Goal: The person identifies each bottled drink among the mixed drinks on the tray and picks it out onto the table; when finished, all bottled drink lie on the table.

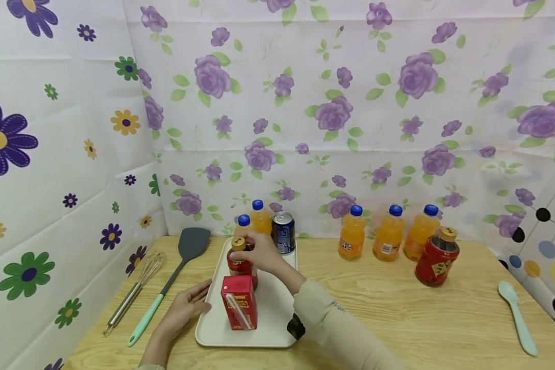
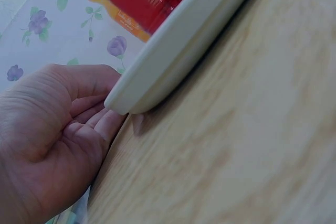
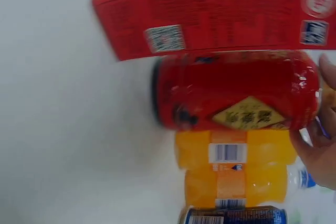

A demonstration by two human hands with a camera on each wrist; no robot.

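Note:
My right hand (image 1: pixel 262 252) grips a red-labelled drink bottle (image 3: pixel 236 90) with a gold cap around its neck; the bottle is upright on a white tray (image 1: pixel 273 329). At the tray's left edge is my left hand (image 2: pixel 58 129), its thumb at the rim and its fingers curled in under it. In front of the bottle stands a red drink carton (image 1: pixel 239 306) with a straw on its side. Behind the bottle are two orange drink bottles (image 1: pixel 260 218) with blue caps, one partly hidden, and a dark blue can (image 1: pixel 283 234).
Left of the tray lie a whisk (image 1: pixel 136 290) and a spatula (image 1: pixel 171 280) with a mint handle. To the right stand several orange bottles (image 1: pixel 352 234) and another red bottle (image 1: pixel 437 259). A mint spoon (image 1: pixel 518 318) lies at the far right. Flowered cloth (image 1: pixel 287 128) hangs behind.

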